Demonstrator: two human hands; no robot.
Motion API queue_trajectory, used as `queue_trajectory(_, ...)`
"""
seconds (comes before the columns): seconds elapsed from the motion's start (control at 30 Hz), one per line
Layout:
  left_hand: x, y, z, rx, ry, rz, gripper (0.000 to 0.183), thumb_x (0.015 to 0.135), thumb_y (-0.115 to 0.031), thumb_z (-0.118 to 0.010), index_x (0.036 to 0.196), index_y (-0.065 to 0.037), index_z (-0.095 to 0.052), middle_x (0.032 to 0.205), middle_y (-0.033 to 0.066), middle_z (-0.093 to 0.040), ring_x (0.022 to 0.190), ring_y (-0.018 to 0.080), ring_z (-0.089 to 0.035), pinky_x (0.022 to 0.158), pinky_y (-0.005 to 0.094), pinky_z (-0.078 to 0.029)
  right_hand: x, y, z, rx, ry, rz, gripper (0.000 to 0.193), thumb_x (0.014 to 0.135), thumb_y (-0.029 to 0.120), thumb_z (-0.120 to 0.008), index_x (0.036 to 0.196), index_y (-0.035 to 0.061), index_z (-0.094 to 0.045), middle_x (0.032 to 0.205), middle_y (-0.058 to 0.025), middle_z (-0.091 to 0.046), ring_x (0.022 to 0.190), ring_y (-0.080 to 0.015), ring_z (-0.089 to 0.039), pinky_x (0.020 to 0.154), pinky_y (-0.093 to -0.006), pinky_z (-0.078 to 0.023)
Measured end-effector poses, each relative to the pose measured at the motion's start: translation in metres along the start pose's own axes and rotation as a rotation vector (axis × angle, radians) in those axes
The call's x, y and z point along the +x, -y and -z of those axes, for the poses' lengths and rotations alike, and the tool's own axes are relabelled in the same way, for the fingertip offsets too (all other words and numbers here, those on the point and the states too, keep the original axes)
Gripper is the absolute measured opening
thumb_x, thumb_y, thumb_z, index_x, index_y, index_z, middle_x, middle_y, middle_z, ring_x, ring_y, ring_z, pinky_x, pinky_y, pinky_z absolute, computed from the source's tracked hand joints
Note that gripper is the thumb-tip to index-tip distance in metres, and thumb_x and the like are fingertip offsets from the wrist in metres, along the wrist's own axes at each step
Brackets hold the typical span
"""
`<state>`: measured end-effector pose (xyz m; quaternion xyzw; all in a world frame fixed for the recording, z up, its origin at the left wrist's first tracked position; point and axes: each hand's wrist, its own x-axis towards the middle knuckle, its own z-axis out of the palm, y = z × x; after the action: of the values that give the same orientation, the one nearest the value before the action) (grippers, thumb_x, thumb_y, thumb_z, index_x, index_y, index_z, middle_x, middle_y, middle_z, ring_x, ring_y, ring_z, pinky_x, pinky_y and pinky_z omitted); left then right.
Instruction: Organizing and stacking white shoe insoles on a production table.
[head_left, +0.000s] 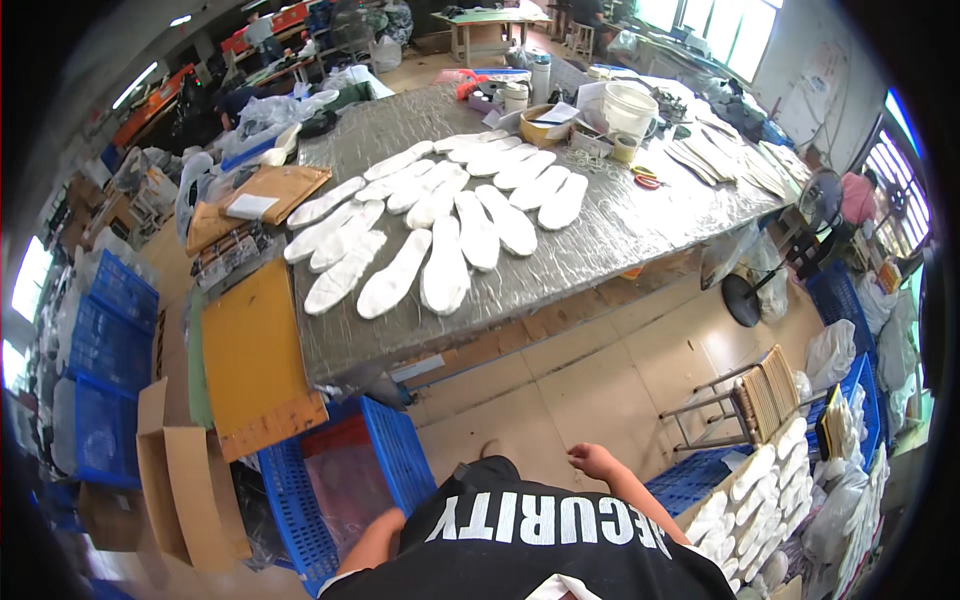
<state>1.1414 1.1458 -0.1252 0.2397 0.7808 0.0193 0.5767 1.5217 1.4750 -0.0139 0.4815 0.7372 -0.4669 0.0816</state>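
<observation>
My right hand (594, 461) hangs over the tiled floor in front of the table, its fingers loosely curled, slightly apart, with nothing seen in them. Low at my left side, my left hand (386, 524) is beside a blue plastic crate (405, 450); its fingers are hidden by my black shirt. Several white shoe insoles (445, 270) lie fanned out in overlapping rows on the silver-covered table (600, 250), beyond the reach of both hands.
A stool (765, 395) and a crate of stacked white insoles (760, 500) stand to the right. An open cardboard box (190, 480) is at the left. On the table are a white bucket (629, 110) and red-handled scissors (646, 178). A black fan (742, 300) stands beyond the stool.
</observation>
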Motion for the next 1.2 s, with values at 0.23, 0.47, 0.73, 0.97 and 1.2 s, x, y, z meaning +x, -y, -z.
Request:
queue_trajectory(0.23,-0.019,-0.302,0.189,0.107,-0.470,-0.704,0.021,0.085,-0.021,-0.064,0.089,-0.002,-0.069,0.075,0.0123,-0.068,0.073,0.0244,-0.067,0.065,0.0364,-0.052,-0.002,-0.138,0.022,0.490,-0.337,-0.651,0.026,0.082,0.018,-0.064,0.101,0.0016,-0.071,0.083,-0.0140,-0.072,0.066,-0.0210,-0.070,0.061,-0.0325,-0.055)
queue_trajectory(0.47,0.021,-0.455,0.203,0.339,-0.607,-1.162,0.028,0.080,-0.012,-0.067,0.106,0.000,-0.063,0.114,0.0194,-0.060,0.111,0.0378,-0.053,0.098,0.0422,-0.043,-0.023,-0.165,0.036,0.375,-0.187,-0.831,0.026,0.083,0.026,-0.061,0.092,0.0049,-0.073,0.072,-0.0109,-0.071,0.057,-0.0182,-0.066,0.054,-0.0320,-0.053)
queue_trajectory(0.73,0.076,-0.453,0.232,0.131,-0.637,-0.648,0.021,0.078,-0.019,-0.069,0.073,0.000,-0.063,0.071,0.0155,-0.065,0.066,0.0274,-0.060,0.066,0.0387,-0.049,0.054,-0.183,0.124,0.488,-0.446,-0.664,0.027,0.082,0.024,-0.065,0.101,0.0048,-0.071,0.079,-0.0126,-0.071,0.066,-0.0193,-0.069,0.063,-0.0345,-0.055)
queue_trajectory(0.97,0.045,-0.616,0.187,0.410,-0.449,-0.938,0.023,0.088,-0.017,-0.063,0.073,0.002,-0.061,0.062,0.0141,-0.058,0.055,0.0241,-0.055,0.057,0.0365,-0.045,0.050,-0.215,0.182,0.723,-0.778,-0.824,0.021,0.083,0.015,-0.063,0.095,-0.0009,-0.068,0.077,-0.0118,-0.069,0.065,-0.0200,-0.068,0.058,-0.0331,-0.054)
queue_trajectory(1.2,0.061,-0.760,0.183,-0.066,-0.129,-0.926,0.014,0.092,-0.012,-0.059,0.089,0.002,-0.063,0.073,0.0059,-0.065,0.065,0.0103,-0.057,0.060,0.0249,-0.046,0.049,-0.237,0.177,0.809,-0.589,-0.896,0.015,0.082,0.012,-0.063,0.088,-0.0004,-0.068,0.071,-0.0094,-0.067,0.059,-0.0166,-0.065,0.049,-0.0308,-0.049)
